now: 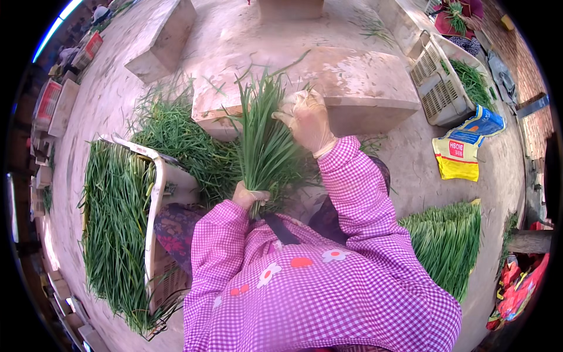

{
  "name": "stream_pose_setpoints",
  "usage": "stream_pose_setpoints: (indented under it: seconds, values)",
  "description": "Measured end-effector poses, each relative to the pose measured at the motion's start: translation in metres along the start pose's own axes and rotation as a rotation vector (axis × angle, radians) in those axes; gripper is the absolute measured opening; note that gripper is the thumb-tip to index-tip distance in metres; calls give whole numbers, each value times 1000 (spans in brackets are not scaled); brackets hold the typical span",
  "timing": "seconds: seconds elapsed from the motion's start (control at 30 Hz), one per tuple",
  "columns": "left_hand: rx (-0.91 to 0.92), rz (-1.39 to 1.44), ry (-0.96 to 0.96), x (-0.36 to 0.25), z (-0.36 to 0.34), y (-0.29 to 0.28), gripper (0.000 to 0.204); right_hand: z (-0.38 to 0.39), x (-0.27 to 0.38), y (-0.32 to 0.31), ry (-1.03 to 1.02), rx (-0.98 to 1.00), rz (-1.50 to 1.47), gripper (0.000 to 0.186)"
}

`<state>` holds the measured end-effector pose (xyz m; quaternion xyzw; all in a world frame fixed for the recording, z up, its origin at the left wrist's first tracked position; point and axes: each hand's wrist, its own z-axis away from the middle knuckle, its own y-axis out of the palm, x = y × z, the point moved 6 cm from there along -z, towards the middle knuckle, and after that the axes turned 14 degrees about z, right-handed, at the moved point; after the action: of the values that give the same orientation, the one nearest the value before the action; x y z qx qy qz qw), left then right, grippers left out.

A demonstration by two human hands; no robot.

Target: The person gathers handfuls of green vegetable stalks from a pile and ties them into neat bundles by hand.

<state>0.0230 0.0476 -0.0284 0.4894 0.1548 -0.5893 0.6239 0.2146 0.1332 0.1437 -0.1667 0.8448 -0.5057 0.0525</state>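
Upright in front of my body is a bunch of long green chives (264,135), its leaves fanning out at the top. My left hand (251,195), in a thin pale glove, is wrapped round the lower end of the bunch. My right hand (308,120), gloved the same way, is raised at the right side of the leaf tips. Its fingers are bent in toward the leaves and look pinched; what is between them, if anything, cannot be made out. Behind the bunch lies a loose heap of chives (176,132) on the floor.
At my left stands a pale plastic crate (155,205) packed with chives. Another bundle of chives (446,243) lies on the right. A concrete block (375,97) stands ahead. Far right are a crate (437,82), a yellow-blue sack (460,152) and another person holding chives (456,16).
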Motion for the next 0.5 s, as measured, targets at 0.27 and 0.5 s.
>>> stream_pose_setpoints:
  seconds: [0.27,0.5]
  values:
    - [-42,12,-27,-1,3,-2,27,3,-96,-18,414,-503,-436,14]
    - [-64,23,-14,-1,1,-3,17,-3,-48,-28,159,-353,-208,23]
